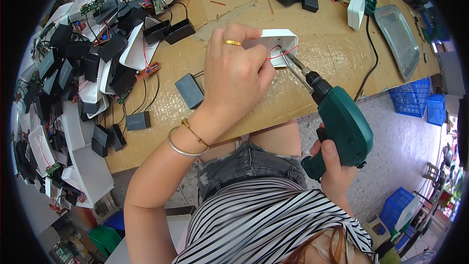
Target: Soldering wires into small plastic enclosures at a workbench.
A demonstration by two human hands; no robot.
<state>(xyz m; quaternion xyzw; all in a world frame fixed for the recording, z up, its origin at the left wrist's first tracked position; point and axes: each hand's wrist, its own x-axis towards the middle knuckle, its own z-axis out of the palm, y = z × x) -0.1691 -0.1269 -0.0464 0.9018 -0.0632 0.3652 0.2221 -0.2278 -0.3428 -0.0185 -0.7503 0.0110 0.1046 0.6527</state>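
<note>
Left hand (238, 71) closed over a white plastic housing (274, 44), pinning it to the cardboard-covered table (322, 54); housing protrudes beyond the fingers toward the right; red wire (282, 54) loops across its open face; right hand (334, 166) wrapped around the grip of a green electric screwdriver (339, 122), bit tip touching the housing just beside the left fingertips; black boxes (188, 90) lie near.

One head-worn fisheye view looks steeply down, close over the workbench (322, 54).

Left hand (234, 76) steadies white casing (276, 41); right hand (334, 166) grips green screwdriver (342, 122).
</note>
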